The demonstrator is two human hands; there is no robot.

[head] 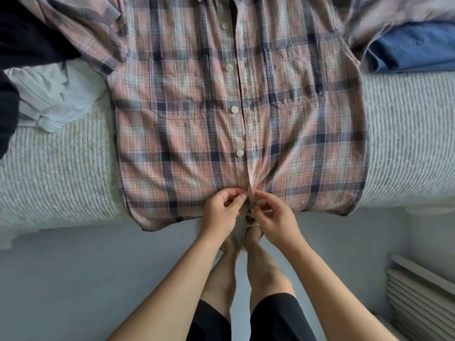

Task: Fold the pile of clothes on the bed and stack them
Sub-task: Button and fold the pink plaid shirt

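Both hands — left [219, 212], right [273, 217] — pinching the pink-and-navy plaid button-front shirt's [197, 143] hem placket, lower centre; no readable writing.

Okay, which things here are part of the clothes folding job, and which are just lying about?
Part of the job:
plaid shirt, spread flat
left hand and right hand, pinching its bottom placket
white garment, crumpled
blue garment
dark garment
bed

Just lying about:
radiator
floor

A ribbed white bed [406, 143] is carrying a plaid shirt [241, 114], pale clothes [51, 94] and blue folded clothes [413, 48].
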